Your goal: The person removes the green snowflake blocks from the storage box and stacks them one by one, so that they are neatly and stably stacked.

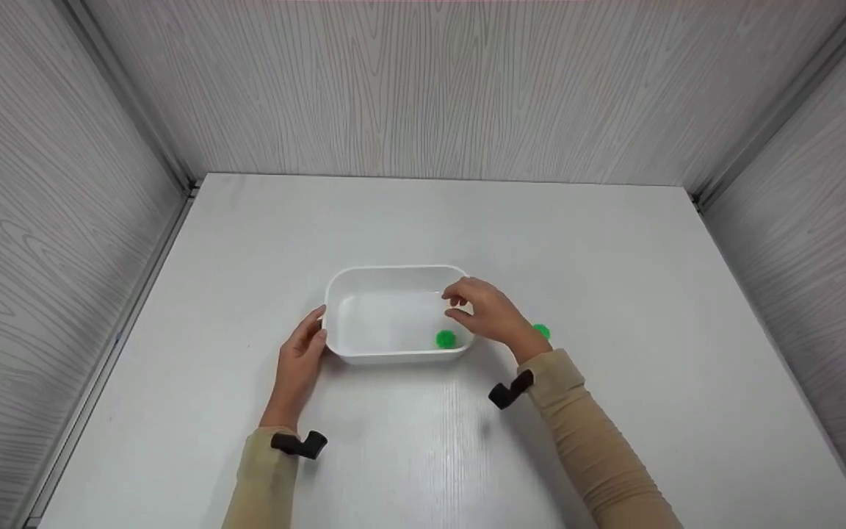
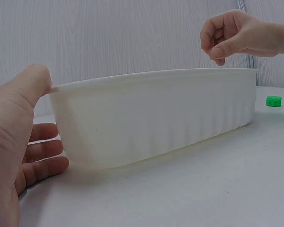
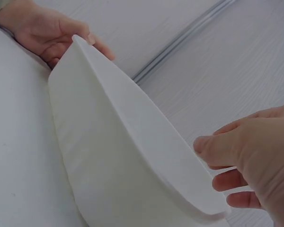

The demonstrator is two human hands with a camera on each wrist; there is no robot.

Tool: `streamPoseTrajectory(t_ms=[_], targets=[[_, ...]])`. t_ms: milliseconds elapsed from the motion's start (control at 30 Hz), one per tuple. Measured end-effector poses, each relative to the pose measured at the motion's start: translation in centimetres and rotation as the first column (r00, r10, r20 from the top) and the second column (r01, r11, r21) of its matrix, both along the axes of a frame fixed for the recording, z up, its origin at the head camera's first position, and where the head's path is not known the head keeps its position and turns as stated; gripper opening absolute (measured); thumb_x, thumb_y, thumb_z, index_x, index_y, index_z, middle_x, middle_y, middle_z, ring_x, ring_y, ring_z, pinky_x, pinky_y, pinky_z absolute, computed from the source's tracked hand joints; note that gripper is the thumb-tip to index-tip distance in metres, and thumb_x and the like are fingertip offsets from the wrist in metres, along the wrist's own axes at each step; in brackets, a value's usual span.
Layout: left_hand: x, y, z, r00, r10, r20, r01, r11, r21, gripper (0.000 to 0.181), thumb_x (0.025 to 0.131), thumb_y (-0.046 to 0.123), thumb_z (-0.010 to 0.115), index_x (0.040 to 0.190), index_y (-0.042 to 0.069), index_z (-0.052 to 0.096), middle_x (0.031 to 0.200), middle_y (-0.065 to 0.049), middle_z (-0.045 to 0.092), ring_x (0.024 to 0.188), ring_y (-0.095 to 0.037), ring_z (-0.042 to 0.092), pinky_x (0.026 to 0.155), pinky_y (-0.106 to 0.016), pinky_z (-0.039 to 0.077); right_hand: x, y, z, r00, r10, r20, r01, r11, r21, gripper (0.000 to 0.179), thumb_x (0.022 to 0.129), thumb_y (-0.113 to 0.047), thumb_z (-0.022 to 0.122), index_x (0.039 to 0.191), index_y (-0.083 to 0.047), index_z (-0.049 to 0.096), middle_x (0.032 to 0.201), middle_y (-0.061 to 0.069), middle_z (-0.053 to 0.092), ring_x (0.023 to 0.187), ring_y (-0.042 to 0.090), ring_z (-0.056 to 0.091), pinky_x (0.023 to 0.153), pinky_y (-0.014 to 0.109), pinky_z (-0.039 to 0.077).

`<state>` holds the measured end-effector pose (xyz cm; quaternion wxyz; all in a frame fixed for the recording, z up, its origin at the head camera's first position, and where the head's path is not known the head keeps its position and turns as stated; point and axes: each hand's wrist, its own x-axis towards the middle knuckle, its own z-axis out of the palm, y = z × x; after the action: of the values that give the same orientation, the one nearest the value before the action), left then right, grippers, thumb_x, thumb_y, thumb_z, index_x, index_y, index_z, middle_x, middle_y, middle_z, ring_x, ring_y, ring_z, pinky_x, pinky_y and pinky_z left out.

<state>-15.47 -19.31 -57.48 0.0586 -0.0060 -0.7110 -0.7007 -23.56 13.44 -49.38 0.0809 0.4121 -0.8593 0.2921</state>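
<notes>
A white plastic tub [image 1: 386,312] stands on the table. My left hand [image 1: 302,367] rests against its left end, the thumb at the rim and the fingers [image 2: 43,151] along the outer wall. Over the tub's right end hovers my right hand [image 1: 487,312], fingers loosely bent and nothing visible between them. Inside the tub, at the front right corner, lies a small green ridged piece [image 1: 446,339]. A second green ridged piece [image 2: 273,101] lies on the table to the right of the tub, partly hidden behind the right wrist in the head view.
The white table [image 1: 408,441] is bounded by wood-grained panels at the back [image 1: 408,88] and both sides. Black camera mounts are strapped to the left wrist [image 1: 298,444] and the right wrist [image 1: 511,389].
</notes>
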Motion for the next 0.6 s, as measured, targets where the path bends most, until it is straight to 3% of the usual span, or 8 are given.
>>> streamPoseTrajectory(t_ms=[167,367,533,600], targets=[[-0.1,0.1,0.0,1.000,0.003,-0.005,-0.002,1.000,0.003,0.043,0.096,0.029,0.052,0.138,0.020,0.046,0.128,-0.013,0.052,0.114,-0.026,0.051,0.089,-0.026,0.045,-0.4,-0.7,0.5,0.995,0.062,0.077,-0.076,0.977,0.199,0.023,0.083,-0.012,0.071,0.104,-0.006,0.067,0.093,0.005,0.063,0.088,0.021,0.055,0.079,0.036,0.043],[0.2,0.1,0.8,1.000,-0.013,0.014,0.013,1.000,0.023,0.042,0.097,0.023,0.051,0.138,0.017,0.046,0.127,-0.017,0.052,0.113,-0.030,0.050,0.086,-0.024,0.046,-0.8,-1.1,0.1,0.986,0.049,0.157,-0.103,0.928,0.359,0.027,0.080,-0.018,0.074,0.104,-0.007,0.069,0.094,0.004,0.063,0.093,0.021,0.052,0.084,0.041,0.040],[0.9,0.4,2.7,0.999,-0.030,0.020,0.029,0.999,0.034,0.043,0.097,0.014,0.049,0.139,0.008,0.043,0.127,-0.024,0.050,0.112,-0.039,0.048,0.083,-0.026,0.047,-1.1,-1.6,-0.1,0.991,0.052,0.120,-0.102,0.880,0.463,0.026,0.078,-0.019,0.076,0.101,-0.009,0.070,0.089,0.001,0.061,0.090,0.020,0.050,0.083,0.039,0.038],[0.9,0.4,2.8,0.999,-0.026,0.024,0.026,0.999,0.026,0.043,0.098,0.014,0.048,0.140,0.007,0.042,0.128,-0.024,0.049,0.112,-0.039,0.048,0.082,-0.026,0.047,-1.2,-1.8,0.0,0.994,0.048,0.100,-0.093,0.855,0.510,0.024,0.078,-0.020,0.076,0.099,-0.010,0.070,0.088,0.001,0.061,0.089,0.020,0.050,0.083,0.038,0.037]])
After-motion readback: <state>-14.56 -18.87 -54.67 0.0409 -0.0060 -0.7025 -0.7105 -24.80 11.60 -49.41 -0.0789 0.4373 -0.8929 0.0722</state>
